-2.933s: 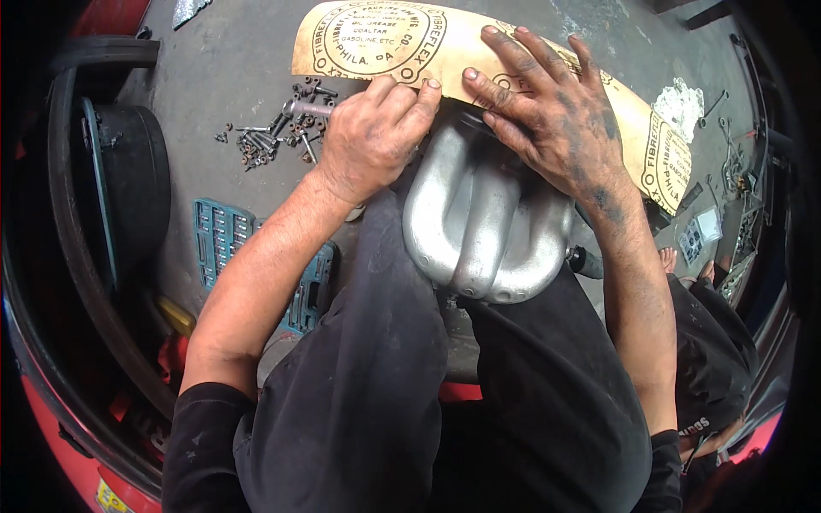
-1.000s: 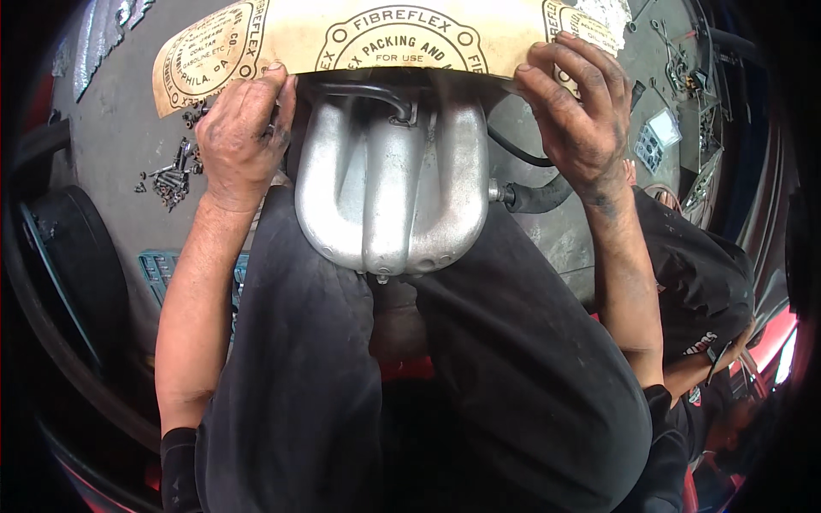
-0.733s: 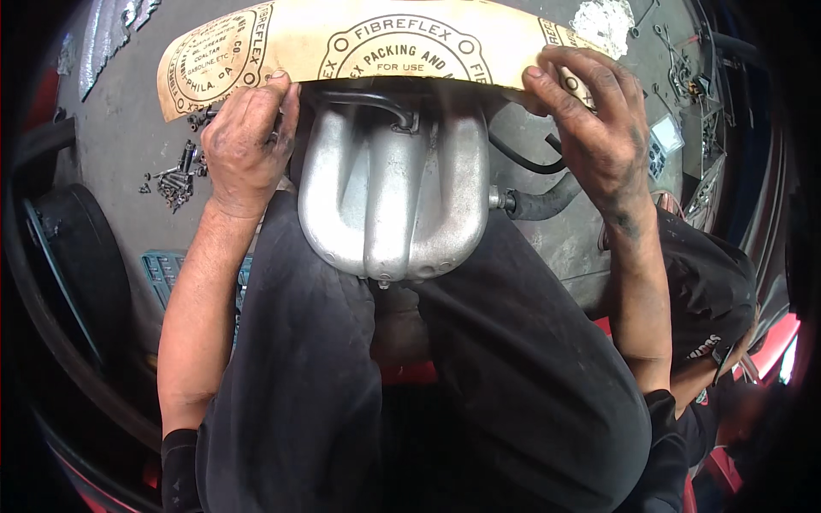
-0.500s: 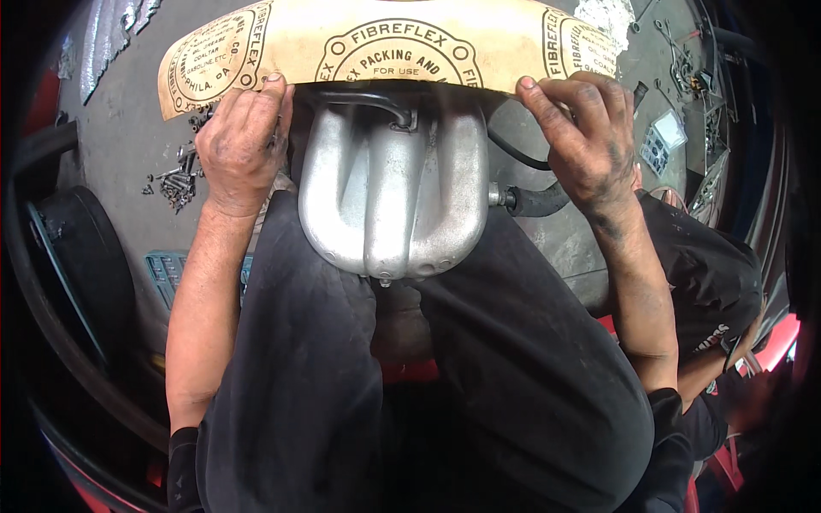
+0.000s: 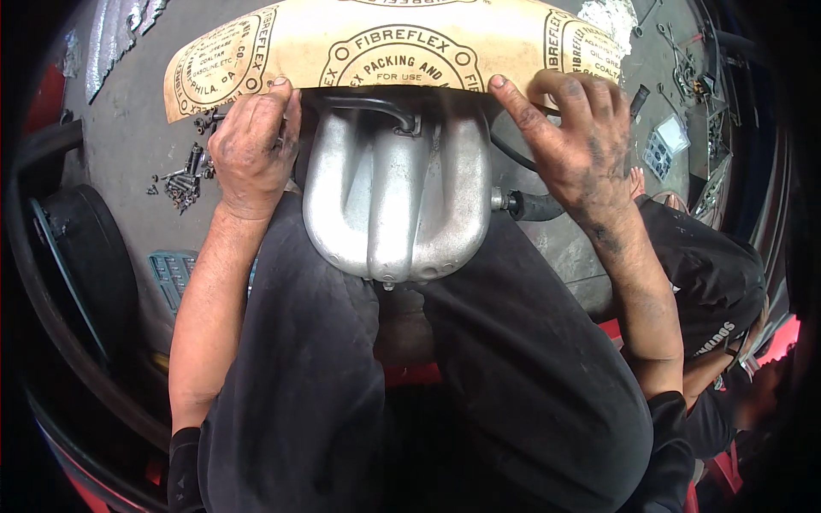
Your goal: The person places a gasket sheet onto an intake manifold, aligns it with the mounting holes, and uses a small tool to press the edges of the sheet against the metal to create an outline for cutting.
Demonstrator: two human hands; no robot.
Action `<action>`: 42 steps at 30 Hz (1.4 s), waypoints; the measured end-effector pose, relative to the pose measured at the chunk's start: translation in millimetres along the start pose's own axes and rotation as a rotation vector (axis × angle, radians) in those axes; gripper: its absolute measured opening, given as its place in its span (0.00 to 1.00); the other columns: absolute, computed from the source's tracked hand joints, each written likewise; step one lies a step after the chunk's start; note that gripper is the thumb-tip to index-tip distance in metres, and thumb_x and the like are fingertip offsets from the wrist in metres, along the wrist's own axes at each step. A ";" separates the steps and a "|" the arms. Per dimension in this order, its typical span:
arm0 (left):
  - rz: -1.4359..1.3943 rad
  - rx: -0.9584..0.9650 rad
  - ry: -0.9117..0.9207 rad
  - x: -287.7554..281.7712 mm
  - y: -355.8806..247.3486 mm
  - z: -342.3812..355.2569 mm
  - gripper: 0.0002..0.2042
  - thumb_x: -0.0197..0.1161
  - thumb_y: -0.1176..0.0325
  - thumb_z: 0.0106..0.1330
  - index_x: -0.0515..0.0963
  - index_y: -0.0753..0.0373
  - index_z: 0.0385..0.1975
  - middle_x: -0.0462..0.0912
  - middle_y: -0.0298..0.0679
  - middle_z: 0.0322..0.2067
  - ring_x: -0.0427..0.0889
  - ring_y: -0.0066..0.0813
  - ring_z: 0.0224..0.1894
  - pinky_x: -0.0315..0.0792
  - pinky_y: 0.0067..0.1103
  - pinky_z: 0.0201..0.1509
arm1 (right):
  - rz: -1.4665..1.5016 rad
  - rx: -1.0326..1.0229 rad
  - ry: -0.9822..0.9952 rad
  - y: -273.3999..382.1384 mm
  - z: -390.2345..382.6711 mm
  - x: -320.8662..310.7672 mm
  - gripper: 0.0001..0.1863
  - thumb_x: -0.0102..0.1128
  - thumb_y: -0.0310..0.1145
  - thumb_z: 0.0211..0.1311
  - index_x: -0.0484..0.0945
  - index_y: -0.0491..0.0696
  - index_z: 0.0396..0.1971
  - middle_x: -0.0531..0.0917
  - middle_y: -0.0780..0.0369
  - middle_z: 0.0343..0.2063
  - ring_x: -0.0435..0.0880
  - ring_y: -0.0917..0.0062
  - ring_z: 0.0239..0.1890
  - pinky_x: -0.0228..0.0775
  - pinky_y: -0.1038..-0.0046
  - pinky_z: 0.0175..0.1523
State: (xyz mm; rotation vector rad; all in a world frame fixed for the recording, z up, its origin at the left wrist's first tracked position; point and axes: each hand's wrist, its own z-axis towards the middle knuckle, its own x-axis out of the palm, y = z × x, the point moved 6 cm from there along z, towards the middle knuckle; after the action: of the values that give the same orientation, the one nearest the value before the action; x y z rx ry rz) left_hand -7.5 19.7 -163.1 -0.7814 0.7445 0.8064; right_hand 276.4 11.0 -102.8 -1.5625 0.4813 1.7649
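Note:
A tan sheet of gasket paper (image 5: 505, 34) with dark printed round emblems lies curved over the far end of a silver cast intake manifold (image 5: 392, 197). The manifold sits between my knees, its rounded pipes toward me. My left hand (image 5: 252, 154) pinches the sheet's near edge at the left, thumb on top and fingers curled, partly hidden. At the right, my right hand (image 5: 586, 141), smudged with grease, grips the same edge; its thumb reaches left along the rim while the fingers bend at the sheet's right part. A black hose (image 5: 534, 206) joins the manifold's right side.
Loose bolts (image 5: 181, 184) lie on the grey floor at the left, near a teal tool case (image 5: 171, 272). A small parts box (image 5: 667, 145) and scattered tools (image 5: 684, 73) are at the right. Another person's dark-clothed leg (image 5: 705, 256) is close to my right arm.
My right thumb has slid left along the sheet's near edge and stretched farther from the fingers. My left hand keeps its pinch. The whole view has shifted slightly.

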 end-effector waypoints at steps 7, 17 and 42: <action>-0.025 -0.047 0.019 1.9 -0.2 -0.3 0.09 0.71 0.79 0.63 0.81 0.66 0.42 0.87 0.44 0.33 0.88 0.37 0.35 0.80 0.27 0.39 | 0.088 0.023 -0.257 -0.4 6.9 -0.4 0.17 0.66 0.25 0.56 0.83 0.48 0.47 0.83 0.64 0.41 0.82 0.70 0.44 0.77 0.66 0.45; -0.019 0.014 -0.071 4.2 7.8 -2.5 0.09 0.73 0.75 0.63 0.82 0.64 0.42 0.89 0.41 0.35 0.88 0.33 0.32 0.81 0.24 0.37 | 0.460 0.397 0.377 -15.8 72.3 -41.2 0.08 0.65 0.21 0.63 0.85 0.42 0.42 0.83 0.58 0.41 0.86 0.67 0.44 0.80 0.70 0.46; 0.008 0.176 0.016 -5.4 11.1 9.5 0.13 0.74 0.79 0.56 0.82 0.64 0.41 0.79 0.37 0.24 0.79 0.34 0.26 0.74 0.27 0.28 | 0.226 0.108 -0.119 -7.6 13.7 6.3 0.13 0.74 0.29 0.58 0.83 0.53 0.42 0.80 0.60 0.62 0.71 0.59 0.71 0.56 0.44 0.75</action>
State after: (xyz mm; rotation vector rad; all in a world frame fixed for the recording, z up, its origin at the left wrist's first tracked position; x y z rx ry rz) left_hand -16.7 30.8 -157.5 -0.6279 0.8215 0.7318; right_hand 272.3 27.3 -104.9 -1.3630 0.7055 1.9533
